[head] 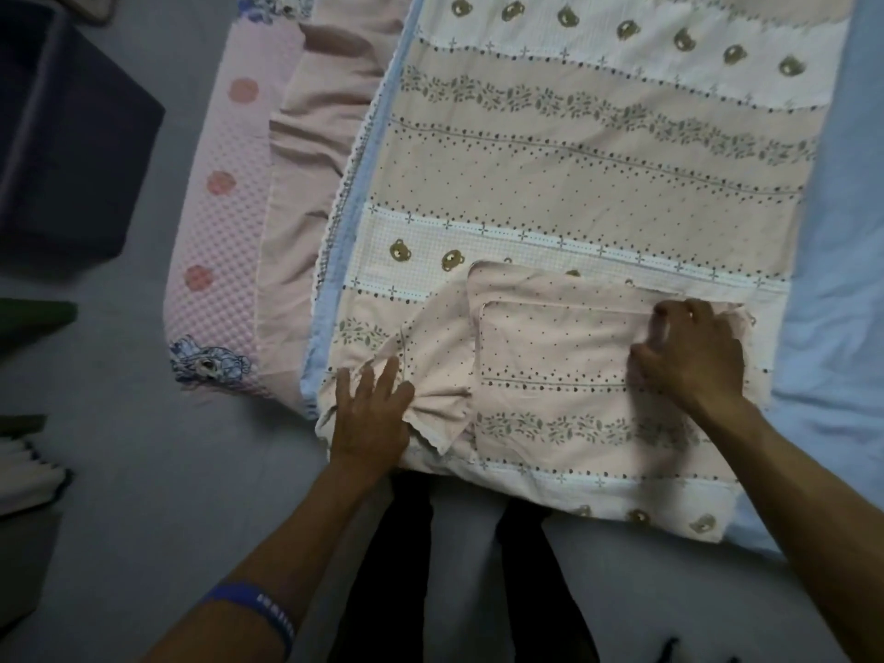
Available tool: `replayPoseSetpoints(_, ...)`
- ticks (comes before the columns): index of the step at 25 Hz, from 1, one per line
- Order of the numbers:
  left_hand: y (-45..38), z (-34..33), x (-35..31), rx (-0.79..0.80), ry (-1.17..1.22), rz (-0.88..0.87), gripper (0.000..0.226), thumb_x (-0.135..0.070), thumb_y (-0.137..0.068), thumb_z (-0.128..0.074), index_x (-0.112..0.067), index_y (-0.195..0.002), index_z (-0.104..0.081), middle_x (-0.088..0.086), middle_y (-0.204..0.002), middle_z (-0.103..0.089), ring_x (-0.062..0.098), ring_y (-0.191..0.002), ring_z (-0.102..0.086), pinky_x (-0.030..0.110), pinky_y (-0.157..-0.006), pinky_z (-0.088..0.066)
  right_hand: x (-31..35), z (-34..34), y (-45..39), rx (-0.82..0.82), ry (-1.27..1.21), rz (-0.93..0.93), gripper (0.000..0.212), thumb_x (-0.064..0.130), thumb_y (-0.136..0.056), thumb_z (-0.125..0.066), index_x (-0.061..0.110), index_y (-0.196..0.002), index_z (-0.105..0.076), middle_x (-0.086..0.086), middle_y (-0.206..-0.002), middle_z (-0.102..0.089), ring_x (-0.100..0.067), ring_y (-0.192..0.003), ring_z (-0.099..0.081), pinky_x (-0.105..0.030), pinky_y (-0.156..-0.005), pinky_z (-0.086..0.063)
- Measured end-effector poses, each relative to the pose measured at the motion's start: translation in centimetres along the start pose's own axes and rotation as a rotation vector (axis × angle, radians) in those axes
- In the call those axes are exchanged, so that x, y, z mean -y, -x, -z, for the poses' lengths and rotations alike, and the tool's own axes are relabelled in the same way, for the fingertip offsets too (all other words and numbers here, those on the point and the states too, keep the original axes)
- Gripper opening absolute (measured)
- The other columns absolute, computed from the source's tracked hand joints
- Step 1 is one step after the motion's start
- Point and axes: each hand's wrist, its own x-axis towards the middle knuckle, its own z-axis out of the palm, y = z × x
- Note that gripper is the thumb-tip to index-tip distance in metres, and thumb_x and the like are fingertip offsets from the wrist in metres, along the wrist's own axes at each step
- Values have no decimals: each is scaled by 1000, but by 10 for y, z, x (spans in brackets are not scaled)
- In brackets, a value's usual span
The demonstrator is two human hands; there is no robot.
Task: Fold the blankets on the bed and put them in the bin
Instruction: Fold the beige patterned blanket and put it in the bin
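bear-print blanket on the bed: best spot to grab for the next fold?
Probably the near hem's two corners, coming from the foot of the bed where the person stands. The bear-print blanket lies flat and lengthwise away, its near edge overhanging the mattress. The left hand presses a bunched flap; the right hand curls into the cloth.

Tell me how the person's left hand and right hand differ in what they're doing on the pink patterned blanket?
The left hand lies flat with straight fingers near the pink patterned blanket's bunched corner flap; the right hand curls its fingers, blurred, at a folded panel's edge. The left sits nearer the bed's edge, the right further in. Both touch the same blanket.
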Motion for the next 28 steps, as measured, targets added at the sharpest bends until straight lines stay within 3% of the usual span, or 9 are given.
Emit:
replayPoseSetpoints(3,-13,33,23,-15,579,367,23,-18,-73,-52,-21,-93,-62,3,-93,-68,17,-86,-60,28,-75,-45,4,-2,-3,-32,6,19,39,24,-80,-69,11,-114,-56,-19,-124,-52,-42,-107,-50,-48,-90,-42)
replayPoseSetpoints(7,-39,61,65,-77,1151,981,14,-34,-74,-59,-22,-74,-66,2,-80,-64,20,-83,-57,33,-72,-44,4,2,-7,-53,26,25,33,29,-84,-65,13,-112,-57,-18,-121,-52,-42,-104,-51,-47,-87,-41)
replayPoseSetpoints(10,-38,58,51,147,1007,806,27,-31,-77,-75,-26,-100,-63,-6,-97,-68,17,-92,-62,30,-75,-49,20,-2,-2,-130,103,170,22,27,-93,-54,13,-110,-57,-16,-119,-54,-39,-99,-53,-46,-81,-43)
replayPoseSetpoints(12,-28,61,37,2,751,703,62,-29,-71,-79,-28,-126,-50,-4,-119,-60,15,-106,-57,33,-90,-47,34,-8,3,-101,107,255,25,25,-93,-56,13,-115,-57,-15,-124,-53,-40,-102,-53,-47,-81,-44)
replayPoseSetpoints(15,10,45,11,-189,184,193,59,-19,-73,-68,-16,-129,-49,10,-122,-54,30,-108,-52,47,-92,-43,48,-14,1,-81,37,234,27,25,-93,-57,14,-117,-55,-13,-127,-50,-39,-105,-51,-48,-82,-43)
replayPoseSetpoints(18,37,9,-31,106,-31,-195,64,-27,-72,-63,-23,-135,-53,13,-135,-52,37,-120,-50,56,-99,-37,49,-20,7,-52,14,208,32,23,-91,-58,13,-120,-53,-13,-133,-46,-40,-112,-48,-50,-86,-42)
replayPoseSetpoints(21,14,-15,-47,165,-182,-176,70,-32,-71,-56,-25,-140,-48,16,-138,-51,41,-122,-48,67,-104,-27,50,-21,11,-5,55,212,43,25,-86,-62,16,-126,-50,-11,-141,-41,-38,-122,-43,-51,-92,-40)
replayPoseSetpoints(24,-9,-9,-39,54,-38,-86,48,-28,-68,-75,-17,-111,-58,13,-101,-66,33,-87,-62,55,-96,-44,47,-21,8,1,99,218,43,26,-85,-62,18,-125,-50,-10,-141,-41,-37,-122,-44,-50,-92,-39)
replayPoseSetpoints(28,-42,56,18,-207,504,743,18,-14,-78,-64,-21,-94,-59,6,-87,-66,31,-82,-61,35,-69,-48,47,-19,7,10,96,244,42,27,-83,-63,18,-122,-51,-9,-138,-44,-37,-118,-47,-48,-90,-40)
